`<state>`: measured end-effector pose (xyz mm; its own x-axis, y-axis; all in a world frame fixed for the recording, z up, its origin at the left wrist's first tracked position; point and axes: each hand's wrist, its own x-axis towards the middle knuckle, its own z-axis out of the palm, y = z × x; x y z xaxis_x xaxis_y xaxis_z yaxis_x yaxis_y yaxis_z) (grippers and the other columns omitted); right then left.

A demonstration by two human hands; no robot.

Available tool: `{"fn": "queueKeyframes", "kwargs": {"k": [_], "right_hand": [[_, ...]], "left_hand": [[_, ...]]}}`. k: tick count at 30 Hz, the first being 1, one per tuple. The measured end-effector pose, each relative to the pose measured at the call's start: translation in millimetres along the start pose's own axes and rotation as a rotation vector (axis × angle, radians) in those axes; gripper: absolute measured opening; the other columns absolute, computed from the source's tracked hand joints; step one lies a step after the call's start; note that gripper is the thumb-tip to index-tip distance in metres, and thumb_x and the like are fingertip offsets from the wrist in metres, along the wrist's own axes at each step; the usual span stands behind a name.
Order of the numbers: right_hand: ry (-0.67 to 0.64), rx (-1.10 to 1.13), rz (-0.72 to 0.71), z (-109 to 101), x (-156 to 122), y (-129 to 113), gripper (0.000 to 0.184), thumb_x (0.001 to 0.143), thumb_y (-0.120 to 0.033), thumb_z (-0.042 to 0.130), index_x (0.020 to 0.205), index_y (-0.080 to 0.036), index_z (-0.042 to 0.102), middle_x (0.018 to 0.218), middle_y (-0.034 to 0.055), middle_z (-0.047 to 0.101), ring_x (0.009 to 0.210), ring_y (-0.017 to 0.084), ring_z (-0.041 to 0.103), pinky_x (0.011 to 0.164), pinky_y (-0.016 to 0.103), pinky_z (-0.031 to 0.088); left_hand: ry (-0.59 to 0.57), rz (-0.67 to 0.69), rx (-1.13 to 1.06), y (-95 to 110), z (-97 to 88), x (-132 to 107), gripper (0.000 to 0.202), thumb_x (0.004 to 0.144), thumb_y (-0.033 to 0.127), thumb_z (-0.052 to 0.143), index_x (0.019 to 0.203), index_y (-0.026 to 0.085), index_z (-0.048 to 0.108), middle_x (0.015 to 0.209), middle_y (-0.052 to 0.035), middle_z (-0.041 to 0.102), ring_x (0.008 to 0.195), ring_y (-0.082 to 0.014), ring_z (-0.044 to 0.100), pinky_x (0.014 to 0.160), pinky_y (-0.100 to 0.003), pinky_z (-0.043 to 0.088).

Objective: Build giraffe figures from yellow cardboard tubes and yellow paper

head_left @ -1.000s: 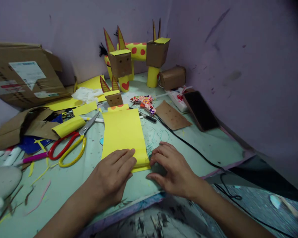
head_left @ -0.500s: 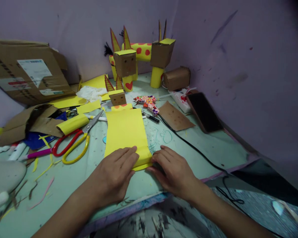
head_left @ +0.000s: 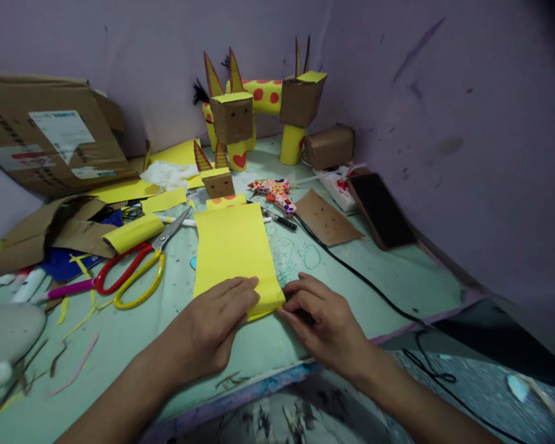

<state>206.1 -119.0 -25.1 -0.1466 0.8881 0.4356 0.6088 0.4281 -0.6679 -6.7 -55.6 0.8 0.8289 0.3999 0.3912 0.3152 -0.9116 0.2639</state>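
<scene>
A sheet of yellow paper (head_left: 231,243) lies lengthwise before me, its near edge folded over into a flattened band. Over the left part of that fold rests my left hand (head_left: 219,317), closed on the paper with fingers on top; its thumb is mostly hidden. My right hand (head_left: 324,317) pinches the fold's right corner between thumb and curled fingers. Beyond the sheet stands a small cardboard animal head (head_left: 219,185) with pointed ears. Scissors (head_left: 141,265) with one red and one yellow handle lie partly spread to the left.
Larger cardboard-and-paper animals (head_left: 234,120) stand at the back wall. A patterned glue gun (head_left: 277,192) trails a black cable (head_left: 356,265) rightward. A phone (head_left: 383,209) leans near the right wall. Cardboard boxes (head_left: 50,135), a yellow paper tube (head_left: 134,232) and scraps crowd the left.
The raised fold at the paper's near edge has been pressed flatter. My left hand's fingers have slid slightly right along it, while my right hand stays at the corner.
</scene>
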Motion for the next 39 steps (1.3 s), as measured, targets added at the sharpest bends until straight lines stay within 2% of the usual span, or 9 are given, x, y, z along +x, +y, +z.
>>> {"fn": "queueKeyframes", "kwargs": {"k": [7, 13, 16, 19, 24, 26, 28, 34, 39], "right_hand": [[-0.020, 0.029, -0.047, 0, 1, 1, 0.012, 0.080, -0.011, 0.055, 0.076, -0.022, 0.054, 0.079, 0.0021, 0.067, 0.073, 0.015, 0.064, 0.096, 0.044, 0.046], [-0.059, 0.069, -0.005, 1, 2, 4, 0.013, 0.084, -0.013, 0.052, 0.077, -0.024, 0.051, 0.074, -0.0013, 0.064, 0.068, 0.013, 0.063, 0.099, 0.042, 0.045], [-0.040, 0.095, 0.017, 1, 3, 4, 0.014, 0.082, -0.012, 0.053, 0.076, -0.024, 0.051, 0.073, -0.0017, 0.063, 0.066, 0.013, 0.061, 0.097, 0.042, 0.046], [-0.019, 0.132, 0.054, 1, 6, 3, 0.013, 0.081, -0.012, 0.054, 0.074, -0.023, 0.051, 0.069, -0.0018, 0.061, 0.063, 0.013, 0.059, 0.094, 0.041, 0.047], [-0.012, 0.220, 0.200, 2, 7, 3, 0.011, 0.078, -0.014, 0.058, 0.072, -0.021, 0.053, 0.069, -0.0004, 0.061, 0.065, 0.014, 0.058, 0.079, 0.035, 0.051], [-0.020, 0.262, 0.277, 2, 8, 2, 0.009, 0.076, -0.016, 0.062, 0.077, -0.021, 0.055, 0.072, 0.0001, 0.061, 0.063, 0.014, 0.058, 0.067, 0.029, 0.052], [-0.032, 0.289, 0.328, 3, 9, 1, 0.016, 0.072, -0.017, 0.066, 0.083, -0.021, 0.054, 0.075, 0.0005, 0.061, 0.063, 0.014, 0.059, 0.061, 0.027, 0.051], [-0.060, 0.248, 0.414, 3, 17, -1, 0.018, 0.072, -0.016, 0.064, 0.070, -0.022, 0.047, 0.064, -0.0030, 0.055, 0.060, 0.013, 0.052, 0.054, 0.024, 0.042], [-0.083, 0.248, 0.413, 2, 20, -1, 0.021, 0.071, -0.014, 0.063, 0.067, -0.021, 0.044, 0.063, -0.0039, 0.051, 0.060, 0.013, 0.049, 0.054, 0.023, 0.039]], "left_hand": [[-0.003, 0.000, -0.002, 2, 1.0, -1, 0.035, 0.081, 0.003, 0.045, 0.115, 0.009, 0.048, 0.121, -0.0187, 0.060, 0.117, -0.0215, 0.054, 0.097, -0.037, 0.048], [-0.047, -0.031, 0.030, 3, -2.8, 0, 0.039, 0.080, 0.017, 0.055, 0.117, 0.011, 0.045, 0.121, -0.0191, 0.060, 0.113, -0.0272, 0.054, 0.093, -0.044, 0.049], [-0.016, -0.029, 0.051, 2, -0.2, 2, 0.037, 0.078, 0.013, 0.056, 0.114, 0.010, 0.048, 0.118, -0.0182, 0.061, 0.107, -0.0279, 0.054, 0.088, -0.043, 0.051], [0.020, -0.074, 0.001, -1, 3.6, 3, 0.034, 0.078, 0.006, 0.053, 0.112, 0.010, 0.049, 0.115, -0.0156, 0.063, 0.101, -0.0238, 0.055, 0.086, -0.038, 0.051], [0.066, -0.195, -0.136, -2, 6.3, 4, 0.034, 0.079, 0.007, 0.053, 0.112, 0.014, 0.050, 0.112, -0.0118, 0.064, 0.100, -0.0200, 0.056, 0.084, -0.034, 0.052], [0.080, -0.230, -0.167, -2, 6.1, 4, 0.033, 0.079, 0.008, 0.053, 0.111, 0.015, 0.050, 0.111, -0.0111, 0.065, 0.099, -0.0195, 0.057, 0.084, -0.033, 0.052], [0.072, -0.256, -0.195, -3, 5.6, 5, 0.034, 0.079, 0.008, 0.053, 0.112, 0.016, 0.051, 0.109, -0.0102, 0.065, 0.098, -0.0189, 0.058, 0.082, -0.032, 0.052], [0.044, -0.265, -0.236, -4, 4.1, 3, 0.034, 0.079, 0.010, 0.054, 0.112, 0.018, 0.050, 0.111, -0.0094, 0.065, 0.099, -0.0179, 0.059, 0.085, -0.032, 0.052], [0.018, -0.273, -0.199, -4, 4.3, -2, 0.034, 0.082, 0.015, 0.053, 0.116, 0.019, 0.048, 0.119, -0.0123, 0.061, 0.109, -0.0195, 0.057, 0.091, -0.035, 0.050]]}}
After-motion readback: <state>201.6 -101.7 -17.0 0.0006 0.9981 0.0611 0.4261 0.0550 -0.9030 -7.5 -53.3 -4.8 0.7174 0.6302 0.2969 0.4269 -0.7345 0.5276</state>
